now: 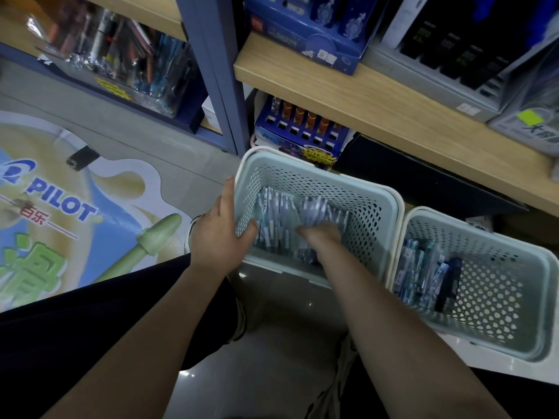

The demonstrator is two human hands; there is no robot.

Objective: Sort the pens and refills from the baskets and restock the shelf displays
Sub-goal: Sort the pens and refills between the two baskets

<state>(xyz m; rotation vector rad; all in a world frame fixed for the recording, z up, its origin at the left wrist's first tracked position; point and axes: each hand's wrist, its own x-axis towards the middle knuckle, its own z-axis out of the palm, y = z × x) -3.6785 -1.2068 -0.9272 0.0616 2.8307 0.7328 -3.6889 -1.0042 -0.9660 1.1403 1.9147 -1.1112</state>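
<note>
Packaged pens (273,220) are lying heaped in the near pale green perforated basket (378,207), which is sitting on the floor (266,343) just below the wooden shelf (378,95). The right hand (320,234) is reaching down into that heap, its fingers curling around a blurred bundle of packets (314,208). The left hand (219,229) is gripping the basket's left wall, thumb outside and fingers folding over the rim. Just beside it on the right, a second matching basket (514,322) is holding blue refill packets (419,272) and a dark box along its left side. Blue display boxes (305,131) of pens are standing under and on the shelf. A Pilot floor sticker (60,207) is spreading to the left.
</note>
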